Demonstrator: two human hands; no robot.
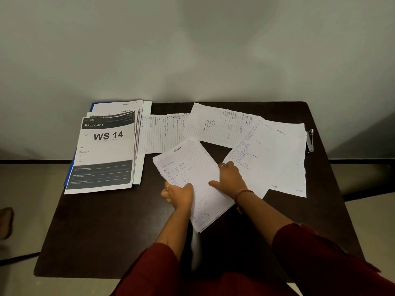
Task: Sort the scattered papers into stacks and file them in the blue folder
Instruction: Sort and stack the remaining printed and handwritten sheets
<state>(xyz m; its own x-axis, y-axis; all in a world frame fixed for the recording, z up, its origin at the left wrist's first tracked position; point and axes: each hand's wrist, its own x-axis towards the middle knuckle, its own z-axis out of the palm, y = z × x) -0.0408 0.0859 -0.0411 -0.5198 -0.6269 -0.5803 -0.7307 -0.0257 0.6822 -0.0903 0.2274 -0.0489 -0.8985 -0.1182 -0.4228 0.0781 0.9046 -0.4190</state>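
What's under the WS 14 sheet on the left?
The WS 14 sheet tops a stack of printed pages, with the blue folder edging out beneath. How many pages, and the folder's contents, stay covered.

Sleeves: dark red fabric, both arms, ending short of the wrists.
Left hand (179,194): ring on one finger.
Right hand (229,177): ring on one finger; painted nail on thumb.
Right wrist: thin red-orange thread band (242,193).

One head-worn wide-angle view looks forward and steeply down, close over a dark table (106,231), facing a seemingly grey wall (192,50).
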